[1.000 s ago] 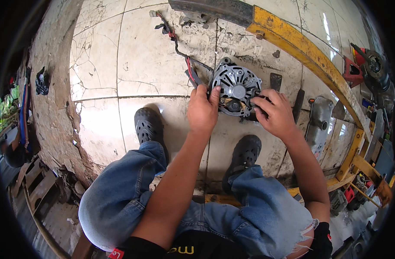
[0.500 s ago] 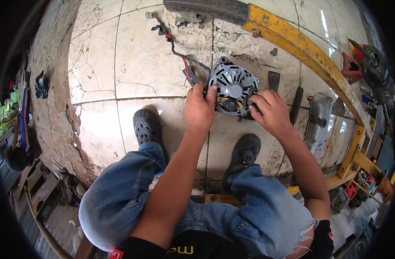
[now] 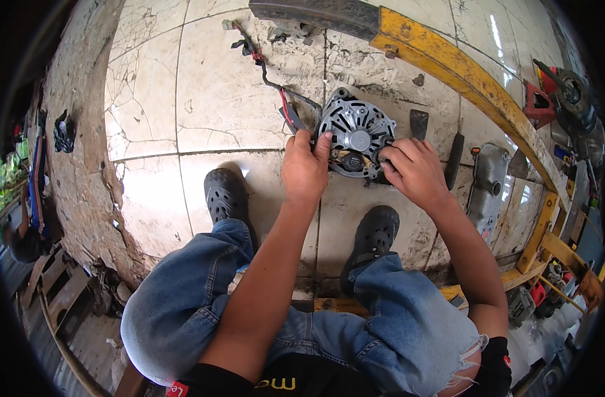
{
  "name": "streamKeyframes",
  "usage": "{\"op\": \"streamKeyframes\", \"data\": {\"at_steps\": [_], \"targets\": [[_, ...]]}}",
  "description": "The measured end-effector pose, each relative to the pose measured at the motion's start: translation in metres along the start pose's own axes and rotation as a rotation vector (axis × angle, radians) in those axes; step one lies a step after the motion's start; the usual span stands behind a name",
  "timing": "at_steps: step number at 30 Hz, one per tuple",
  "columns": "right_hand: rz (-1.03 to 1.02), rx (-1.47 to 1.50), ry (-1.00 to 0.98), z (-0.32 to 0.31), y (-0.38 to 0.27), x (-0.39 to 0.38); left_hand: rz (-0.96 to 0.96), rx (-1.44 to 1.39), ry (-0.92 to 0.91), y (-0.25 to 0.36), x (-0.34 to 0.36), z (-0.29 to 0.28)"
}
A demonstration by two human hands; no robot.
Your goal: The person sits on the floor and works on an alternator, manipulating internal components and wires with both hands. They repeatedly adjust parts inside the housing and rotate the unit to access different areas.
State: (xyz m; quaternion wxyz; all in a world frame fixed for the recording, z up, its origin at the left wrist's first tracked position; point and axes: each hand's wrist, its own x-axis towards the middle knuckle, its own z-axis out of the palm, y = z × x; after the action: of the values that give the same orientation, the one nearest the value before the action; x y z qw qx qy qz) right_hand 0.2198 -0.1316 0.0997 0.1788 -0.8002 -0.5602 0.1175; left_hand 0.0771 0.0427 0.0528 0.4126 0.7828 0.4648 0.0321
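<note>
A silver alternator (image 3: 359, 139) with a slotted round housing sits on the tiled floor between my feet and the yellow beam. My left hand (image 3: 306, 165) grips its left edge, thumb on the housing and fingers behind it. At the lower right edge, my right hand (image 3: 414, 171) has its fingers bent together against the housing; whether they pinch a small part there is hidden. A dark wiring harness (image 3: 271, 82) with a red wire runs from the alternator's left side up toward the far left.
A yellow metal beam (image 3: 461, 63) arches across the far right. A flat scraper-like blade (image 3: 419, 124), a dark-handled tool (image 3: 455, 161) and a grey metal cover (image 3: 488, 188) lie to the right. A red stand (image 3: 538, 104) is beyond them. Another person (image 3: 26, 231) is at the far left.
My hands and the alternator stay almost in place; the right fingers shift very slightly. At the far left, the other person has moved a little.
</note>
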Motion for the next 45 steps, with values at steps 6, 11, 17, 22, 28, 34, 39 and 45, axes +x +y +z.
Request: {"op": "streamKeyframes", "data": {"at_steps": [6,11,17,22,28,34,39,45], "targets": [[0.003,-0.048,0.011,0.003,0.001,-0.003,0.004,-0.02,-0.001,-0.002,0.0,0.0],[-0.039,-0.042,0.003,0.001,0.001,-0.004,0.007,-0.021,0.004,-0.002,0.0,0.001],[-0.031,-0.085,-0.026,0.002,0.0,0.002,0.025,-0.026,-0.001,-0.001,-0.001,0.0],[-0.053,-0.087,-0.05,-0.002,0.0,0.001,-0.004,-0.03,-0.027,0.0,0.0,-0.002],[-0.032,-0.041,-0.024,0.001,0.003,-0.001,0.012,-0.034,0.004,0.0,0.0,0.0],[-0.058,-0.124,0.013,0.004,0.006,-0.004,0.014,-0.027,-0.005,-0.001,0.001,0.001],[-0.105,-0.146,0.036,-0.002,0.005,0.004,-0.003,-0.027,-0.018,-0.003,0.001,0.0],[-0.085,-0.049,-0.001,0.007,0.011,0.005,0.026,-0.027,-0.003,-0.002,0.0,0.001]]}}
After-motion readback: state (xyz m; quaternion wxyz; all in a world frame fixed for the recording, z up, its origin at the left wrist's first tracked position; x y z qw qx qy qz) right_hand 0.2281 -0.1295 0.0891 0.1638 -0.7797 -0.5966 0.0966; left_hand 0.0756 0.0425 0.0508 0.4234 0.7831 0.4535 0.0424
